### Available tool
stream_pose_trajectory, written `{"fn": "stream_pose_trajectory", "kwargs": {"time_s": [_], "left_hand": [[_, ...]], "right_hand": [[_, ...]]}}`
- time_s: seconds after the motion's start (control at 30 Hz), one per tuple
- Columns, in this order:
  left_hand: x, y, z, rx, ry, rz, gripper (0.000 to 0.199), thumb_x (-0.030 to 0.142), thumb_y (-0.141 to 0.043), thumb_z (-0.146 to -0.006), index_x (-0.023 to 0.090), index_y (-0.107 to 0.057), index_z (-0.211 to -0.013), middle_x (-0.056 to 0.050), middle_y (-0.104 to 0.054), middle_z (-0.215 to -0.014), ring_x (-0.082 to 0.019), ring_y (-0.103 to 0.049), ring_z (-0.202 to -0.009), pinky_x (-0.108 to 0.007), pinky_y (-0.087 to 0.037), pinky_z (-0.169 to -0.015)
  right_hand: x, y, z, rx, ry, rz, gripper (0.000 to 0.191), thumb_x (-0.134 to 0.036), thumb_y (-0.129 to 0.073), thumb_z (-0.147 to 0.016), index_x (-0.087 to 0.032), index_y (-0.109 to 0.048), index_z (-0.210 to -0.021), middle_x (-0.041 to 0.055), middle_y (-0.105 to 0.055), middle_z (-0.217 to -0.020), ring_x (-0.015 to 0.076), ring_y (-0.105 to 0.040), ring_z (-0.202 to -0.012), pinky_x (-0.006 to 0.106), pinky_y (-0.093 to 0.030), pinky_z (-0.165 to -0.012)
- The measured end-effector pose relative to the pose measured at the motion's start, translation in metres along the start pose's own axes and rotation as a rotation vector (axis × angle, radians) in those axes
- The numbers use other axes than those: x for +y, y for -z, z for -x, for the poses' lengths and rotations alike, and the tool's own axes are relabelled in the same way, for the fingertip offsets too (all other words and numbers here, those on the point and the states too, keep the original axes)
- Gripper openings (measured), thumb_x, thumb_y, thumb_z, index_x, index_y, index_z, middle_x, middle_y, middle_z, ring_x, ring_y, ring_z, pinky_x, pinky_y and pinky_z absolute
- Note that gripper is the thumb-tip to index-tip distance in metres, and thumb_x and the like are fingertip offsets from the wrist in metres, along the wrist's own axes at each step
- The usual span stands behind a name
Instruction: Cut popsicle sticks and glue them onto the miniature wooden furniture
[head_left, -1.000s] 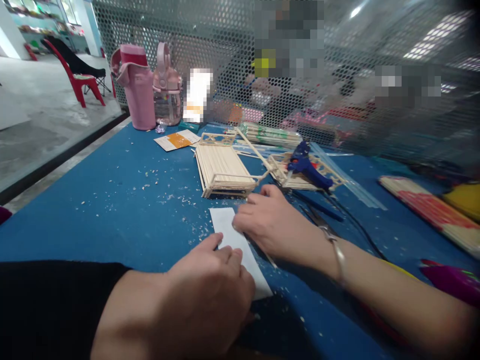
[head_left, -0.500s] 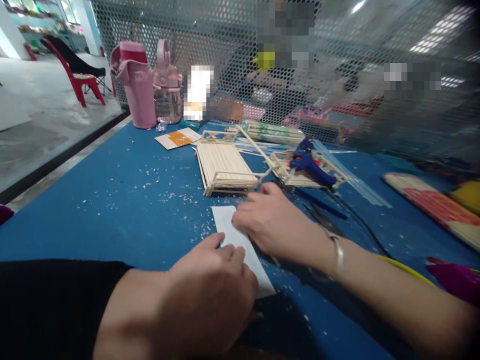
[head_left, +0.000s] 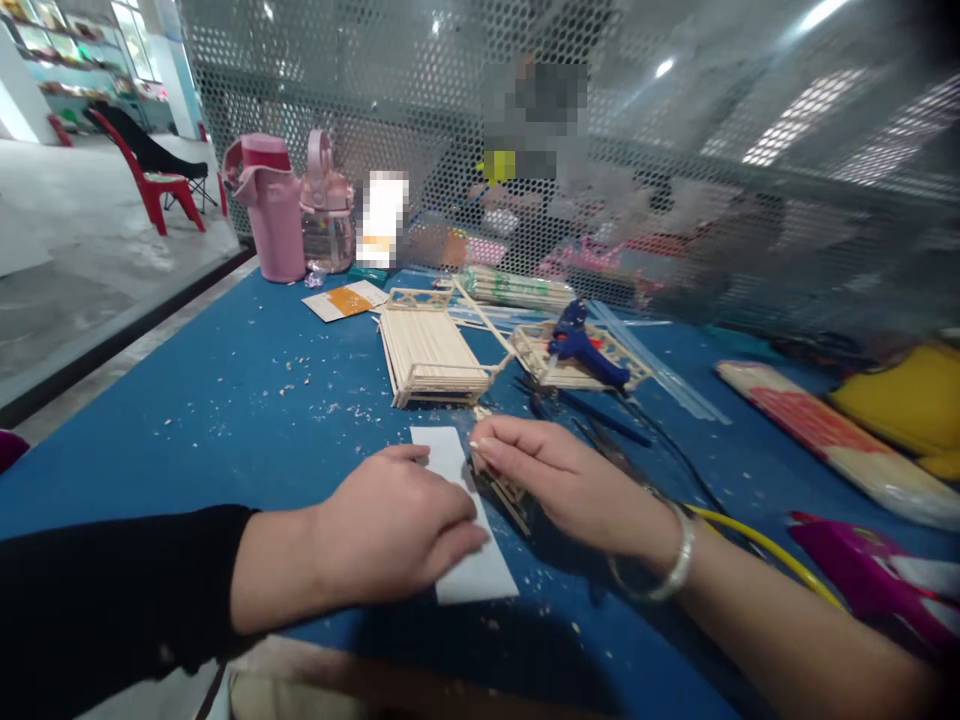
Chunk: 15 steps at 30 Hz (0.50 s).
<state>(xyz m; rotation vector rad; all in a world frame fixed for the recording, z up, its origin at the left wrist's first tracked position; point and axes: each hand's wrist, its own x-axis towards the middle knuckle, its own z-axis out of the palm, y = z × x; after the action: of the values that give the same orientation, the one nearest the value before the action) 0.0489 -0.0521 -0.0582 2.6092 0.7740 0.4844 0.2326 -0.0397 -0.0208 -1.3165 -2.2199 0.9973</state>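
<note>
A white strip of folded paper [head_left: 484, 580] lies on the blue tabletop. My left hand [head_left: 394, 525] rests over its left side, thumb and fingers apart, with some fingertips hidden. Just right of the paper, my right hand [head_left: 555, 470] is closed in a pinch; whatever is between its fingertips is too small to make out. Under and beside those fingers lies a small lattice of thin wooden sticks [head_left: 512, 497], partly covered by the hand. Behind the paper stands a little bed-shaped frame of sticks [head_left: 431, 350].
Further right, a blue glue gun [head_left: 589, 352] lies on a second stick frame [head_left: 529, 355]. Pliers [head_left: 536, 392], clear glue sticks [head_left: 660, 365] and a stick bundle [head_left: 825, 430] are nearby. A pink flask [head_left: 277, 225] and bottle [head_left: 328, 230] stand before the mesh screen [head_left: 435, 110].
My left hand has drawn back and flattened on the paper. My right hand has turned and shifted slightly, uncovering the stick lattice. The camera view has tilted and moved.
</note>
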Motion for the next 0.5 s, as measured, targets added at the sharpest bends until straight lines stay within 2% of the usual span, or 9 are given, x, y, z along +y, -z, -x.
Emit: {"fn": "stream_pose_trajectory", "kwargs": {"time_s": [0.03, 0.1, 0.2, 0.37, 0.5], "left_hand": [[-0.001, 0.002, -0.002, 0.065, 0.056, 0.086, 0.023, 0.026, -0.050, -0.089, 0.016, -0.067, -0.078, -0.002, -0.071, -0.072, -0.017, -0.064, -0.069, -0.044, -0.040, -0.097], [-0.002, 0.004, -0.005, 0.199, 0.177, 0.293, 0.020, 0.025, -0.050, -0.088, 0.017, -0.067, -0.080, -0.001, -0.071, -0.075, -0.014, -0.062, -0.069, -0.034, -0.046, -0.085], [0.000, 0.004, -0.007, 0.267, 0.342, 0.614, 0.021, 0.031, -0.054, -0.086, 0.015, -0.066, -0.078, -0.001, -0.067, -0.070, -0.012, -0.057, -0.064, -0.022, -0.043, -0.060], [0.002, 0.006, -0.008, 0.108, 0.463, 1.098, 0.029, 0.040, -0.059, -0.081, 0.013, -0.057, -0.070, 0.000, -0.060, -0.063, -0.009, -0.054, -0.058, -0.021, -0.043, -0.058], [0.001, 0.011, -0.009, 0.016, 0.475, 1.307, 0.042, 0.052, -0.069, -0.070, 0.011, -0.058, -0.070, -0.001, -0.061, -0.064, -0.009, -0.057, -0.057, -0.021, -0.045, -0.057]], "right_hand": [[-0.001, -0.002, 0.004, -0.004, 0.015, -0.061, 0.031, -0.035, -0.035, -0.094, -0.019, -0.046, -0.069, -0.0032, -0.043, -0.064, 0.0109, -0.039, -0.057, 0.024, -0.035, -0.056], [-0.001, -0.007, 0.009, 0.029, 0.066, -0.094, 0.029, -0.032, -0.036, -0.095, -0.019, -0.046, -0.070, -0.0031, -0.043, -0.065, 0.0107, -0.040, -0.058, 0.023, -0.036, -0.056], [0.002, -0.016, 0.012, 0.141, 0.182, 0.001, 0.026, -0.027, -0.039, -0.094, -0.019, -0.048, -0.071, -0.0024, -0.046, -0.065, 0.0109, -0.043, -0.060, 0.023, -0.037, -0.058], [0.011, -0.021, 0.015, 0.226, 0.416, 0.161, 0.020, -0.018, -0.041, -0.094, -0.019, -0.054, -0.078, 0.0007, -0.056, -0.071, 0.0117, -0.051, -0.067, 0.023, -0.041, -0.062], [0.012, -0.020, 0.018, 0.338, 0.501, 0.200, 0.015, -0.015, -0.046, -0.092, -0.019, -0.056, -0.082, 0.0014, -0.059, -0.073, 0.0117, -0.054, -0.070, 0.023, -0.044, -0.065]]}}
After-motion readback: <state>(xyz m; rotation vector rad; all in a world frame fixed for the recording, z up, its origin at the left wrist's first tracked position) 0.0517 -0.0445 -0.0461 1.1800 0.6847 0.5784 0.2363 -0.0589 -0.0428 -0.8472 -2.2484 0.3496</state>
